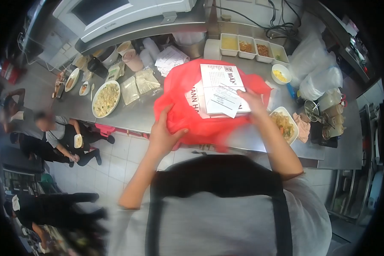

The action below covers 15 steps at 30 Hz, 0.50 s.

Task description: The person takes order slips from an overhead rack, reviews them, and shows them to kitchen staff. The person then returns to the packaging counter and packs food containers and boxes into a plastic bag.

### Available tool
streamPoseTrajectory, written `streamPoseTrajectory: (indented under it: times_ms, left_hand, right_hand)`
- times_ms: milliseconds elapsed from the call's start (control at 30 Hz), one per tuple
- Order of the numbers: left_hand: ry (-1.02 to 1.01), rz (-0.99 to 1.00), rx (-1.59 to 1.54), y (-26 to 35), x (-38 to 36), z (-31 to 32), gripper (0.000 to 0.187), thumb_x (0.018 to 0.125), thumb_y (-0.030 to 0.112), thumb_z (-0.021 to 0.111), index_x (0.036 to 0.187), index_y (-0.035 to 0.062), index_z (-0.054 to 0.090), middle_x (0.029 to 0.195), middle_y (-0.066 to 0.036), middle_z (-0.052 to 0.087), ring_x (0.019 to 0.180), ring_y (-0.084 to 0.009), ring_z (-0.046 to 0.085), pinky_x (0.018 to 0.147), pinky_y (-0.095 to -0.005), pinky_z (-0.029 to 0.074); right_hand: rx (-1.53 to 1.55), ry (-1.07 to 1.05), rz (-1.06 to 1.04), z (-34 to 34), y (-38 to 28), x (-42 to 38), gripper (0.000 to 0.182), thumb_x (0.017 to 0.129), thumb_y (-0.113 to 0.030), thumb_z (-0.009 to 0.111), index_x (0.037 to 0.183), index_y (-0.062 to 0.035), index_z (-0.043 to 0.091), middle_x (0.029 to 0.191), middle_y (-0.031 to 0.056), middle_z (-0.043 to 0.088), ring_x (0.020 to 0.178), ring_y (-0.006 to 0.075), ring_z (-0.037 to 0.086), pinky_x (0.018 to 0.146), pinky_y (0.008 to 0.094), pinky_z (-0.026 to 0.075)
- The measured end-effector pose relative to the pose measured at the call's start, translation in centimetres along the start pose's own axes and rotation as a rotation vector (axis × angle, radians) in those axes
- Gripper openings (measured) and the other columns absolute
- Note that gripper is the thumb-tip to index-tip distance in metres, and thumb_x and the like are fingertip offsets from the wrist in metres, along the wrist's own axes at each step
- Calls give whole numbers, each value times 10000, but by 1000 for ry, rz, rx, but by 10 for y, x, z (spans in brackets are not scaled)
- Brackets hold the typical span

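A red bag is spread on the steel counter, around a white printed box with black lettering. A paper slip lies on top of the box. At the bag's left side is my left hand, its thumb and fingers apart against the red material. My right hand is over the right edge of the box, beside the slip; its fingers are partly blurred, and what they hold cannot be made out.
Left on the counter are an oval plate of food and foil packets. Right stand a food dish, a small bowl and jars. Food trays line the back. Several people are at the left.
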<state>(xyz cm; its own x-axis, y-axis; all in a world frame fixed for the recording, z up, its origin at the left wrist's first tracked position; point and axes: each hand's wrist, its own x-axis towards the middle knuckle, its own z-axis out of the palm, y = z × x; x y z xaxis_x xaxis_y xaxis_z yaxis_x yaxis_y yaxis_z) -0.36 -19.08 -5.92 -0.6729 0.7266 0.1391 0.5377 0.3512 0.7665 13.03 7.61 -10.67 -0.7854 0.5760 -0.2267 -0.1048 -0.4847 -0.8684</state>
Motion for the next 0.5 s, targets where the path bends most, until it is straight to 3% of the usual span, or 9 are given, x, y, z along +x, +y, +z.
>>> streamPoseTrajectory:
  times_ms: [33,133,233,333,433,500]
  left_hand:
    - [23,10,29,1,-1,3,748,664,69,780,1296,47,381,1101,-182,585,967,-244,606,813,-323,495]
    - [60,-46,53,-9,-4,7,713,638,172,800,1248,82,440,1009,-187,614,954,-316,605,813,-391,486]
    - [107,-52,69,-4,-9,9,650,639,169,802,1194,68,479,942,-173,632,913,-299,618,773,-359,496]
    - [-66,-233,95,0,-6,-3,763,627,135,803,1276,95,403,1116,-172,577,1029,-286,574,812,-350,478]
    - [11,-6,-446,-31,-5,-15,891,695,294,772,1392,144,238,1336,-150,408,1193,-281,451,896,-384,429]
    - [73,-103,-805,-73,-6,4,929,750,440,684,1427,157,115,1416,-127,271,1267,-293,345,958,-414,373]
  right_hand:
    - [-157,0,-13,0,-6,-1,554,829,-218,614,1292,13,415,1170,133,567,1055,221,557,890,320,436]
    - [-703,-55,-160,-3,-28,-8,586,826,-251,623,1293,31,408,1206,140,548,1075,220,547,912,319,423]
    - [-651,-180,-220,2,-37,-18,571,800,-282,653,1244,22,462,1146,167,581,1031,242,573,879,335,437]
    - [-1070,0,-264,23,-32,-42,583,726,-268,709,1221,-37,505,1170,182,547,1090,292,528,909,392,414]
    - [-1337,98,-945,44,-30,-69,536,669,-235,725,1162,-98,564,1223,167,490,1175,325,439,959,434,356]
    - [-1403,-161,-987,48,-24,-70,513,647,-225,729,1130,-128,588,1249,145,461,1215,321,388,978,457,318]
